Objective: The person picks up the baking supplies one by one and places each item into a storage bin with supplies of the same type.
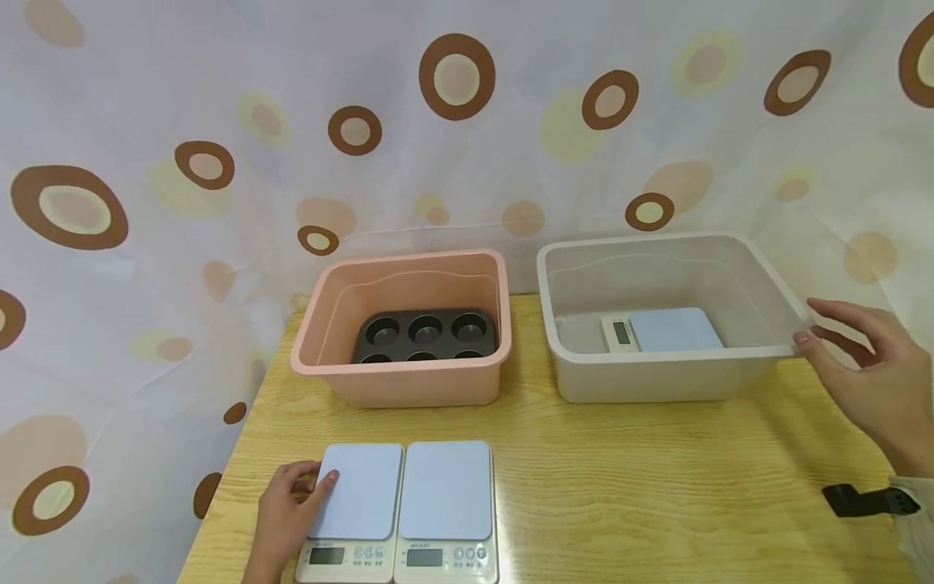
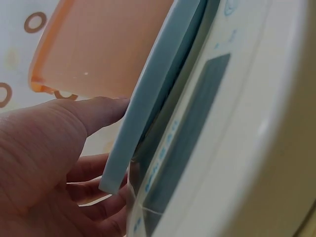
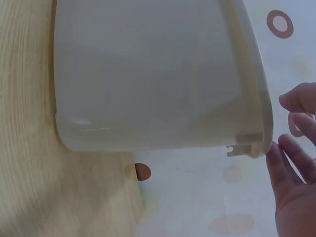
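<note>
Two white kitchen scales lie side by side on the table. My left hand [image 1: 286,509] grips the left kitchen scale [image 1: 359,493] by its left edge, thumb on the pale platform. The left wrist view shows the other fingers curled at the scale's side, partly hidden by it. Close against its right side is the second kitchen scale [image 1: 447,491]. Over on the right, my right hand [image 1: 876,373] is at the front right corner of the light grey bin [image 1: 657,380], fingers loosely bent with fingertips right at the rim. A third kitchen scale [image 1: 674,330] lies inside that bin.
A pink bin [image 1: 423,389] stands at the back left with a dark muffin tin [image 1: 426,326] in it. Behind both bins hangs a white cloth [image 1: 496,146] with brown and yellow spots. The table [image 1: 620,495] has a wood-grain top.
</note>
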`<state>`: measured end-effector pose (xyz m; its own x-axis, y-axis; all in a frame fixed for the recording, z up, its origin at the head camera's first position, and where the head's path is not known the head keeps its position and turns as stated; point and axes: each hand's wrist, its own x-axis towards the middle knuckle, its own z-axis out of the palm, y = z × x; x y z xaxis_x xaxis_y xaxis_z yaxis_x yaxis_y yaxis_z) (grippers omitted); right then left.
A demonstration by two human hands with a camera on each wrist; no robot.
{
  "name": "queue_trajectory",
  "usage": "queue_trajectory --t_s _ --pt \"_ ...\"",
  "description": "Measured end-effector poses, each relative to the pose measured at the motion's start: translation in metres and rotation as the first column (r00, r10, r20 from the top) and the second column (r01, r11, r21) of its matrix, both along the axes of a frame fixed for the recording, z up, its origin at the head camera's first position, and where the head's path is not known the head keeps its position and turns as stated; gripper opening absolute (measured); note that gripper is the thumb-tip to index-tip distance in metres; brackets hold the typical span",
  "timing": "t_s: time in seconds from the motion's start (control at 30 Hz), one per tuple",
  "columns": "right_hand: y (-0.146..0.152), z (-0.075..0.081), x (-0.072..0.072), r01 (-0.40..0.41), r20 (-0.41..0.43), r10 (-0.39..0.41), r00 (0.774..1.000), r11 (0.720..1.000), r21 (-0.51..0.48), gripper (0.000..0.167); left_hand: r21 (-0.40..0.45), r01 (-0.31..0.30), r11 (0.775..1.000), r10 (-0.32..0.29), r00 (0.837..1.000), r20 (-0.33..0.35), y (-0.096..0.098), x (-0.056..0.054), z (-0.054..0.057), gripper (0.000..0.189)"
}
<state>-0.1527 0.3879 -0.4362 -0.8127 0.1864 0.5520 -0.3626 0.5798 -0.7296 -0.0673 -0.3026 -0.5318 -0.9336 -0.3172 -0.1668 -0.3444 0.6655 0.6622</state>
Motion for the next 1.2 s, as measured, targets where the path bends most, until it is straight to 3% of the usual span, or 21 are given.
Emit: queue_trajectory --t_s 0.13,0.27,0.33,0.43,0.5,0.57,0.6,0.67,0.7,0.83,0.93,1.03,1.2 --pt "0.007 -0.006 0.004 0.052 0.142 -0.053 0.988 0.999 0.011 0.055 -0.003 -0.012 1.0 0.012 1.0 -0.001 0.001 0.003 0.002 0.041" --pt "0.017 -0.016 0.01 0.044 0.353 -0.05 0.934 0.999 0.025 0.063 0.007 -0.023 1.0 0.023 0.999 -0.023 0.003 0.004 0.003 0.037" --pt "0.022 -0.022 0.011 0.0 0.401 -0.001 0.916 1.0 0.004 0.067 0.016 -0.026 1.0 0.026 0.999 -0.031 0.004 0.004 0.003 0.035" --pt "0.028 -0.029 0.009 -0.149 0.344 0.212 0.915 0.968 -0.2 0.072 0.03 -0.027 0.999 0.028 0.999 -0.026 0.003 0.002 0.002 0.033" --pt "0.029 -0.032 0.007 -0.264 0.241 0.363 0.9 0.894 -0.362 0.075 0.051 -0.023 0.998 0.024 1.0 -0.012 0.002 0.001 0.002 0.035" --pt "0.029 -0.033 0.005 -0.341 0.16 0.458 0.875 0.815 -0.468 0.077 0.081 -0.019 0.997 0.018 1.0 0.005 0.001 0.0 0.002 0.039" --pt "0.028 -0.034 0.004 -0.354 0.142 0.473 0.87 0.798 -0.487 0.077 0.095 -0.017 0.995 0.016 1.0 0.014 0.0 0.0 0.002 0.041" --pt "0.027 -0.033 0.003 -0.354 0.137 0.479 0.867 0.787 -0.506 0.076 0.125 -0.018 0.992 0.013 0.999 0.035 0.0 -0.001 0.003 0.046" --pt "0.026 -0.033 0.002 -0.345 0.146 0.47 0.87 0.794 -0.501 0.077 0.136 -0.019 0.991 0.014 0.999 0.043 -0.001 -0.001 0.004 0.049" --pt "0.024 -0.031 0.001 -0.35 0.132 0.504 0.854 0.742 -0.571 0.078 0.178 -0.038 0.983 0.025 0.997 0.074 -0.002 -0.003 0.006 0.057" --pt "0.021 -0.031 0.0 -0.349 0.131 0.52 0.844 0.719 -0.601 0.076 0.202 -0.066 0.977 0.046 0.993 0.104 -0.001 -0.005 0.007 0.059" --pt "0.018 -0.031 -0.001 -0.346 0.144 0.509 0.849 0.74 -0.577 0.073 0.231 -0.103 0.967 0.07 0.987 0.147 0.0 -0.008 0.008 0.061" --pt "0.017 -0.031 -0.003 -0.364 0.118 0.511 0.851 0.738 -0.568 0.068 0.287 -0.131 0.949 0.083 0.981 0.173 0.0 -0.01 0.01 0.059"
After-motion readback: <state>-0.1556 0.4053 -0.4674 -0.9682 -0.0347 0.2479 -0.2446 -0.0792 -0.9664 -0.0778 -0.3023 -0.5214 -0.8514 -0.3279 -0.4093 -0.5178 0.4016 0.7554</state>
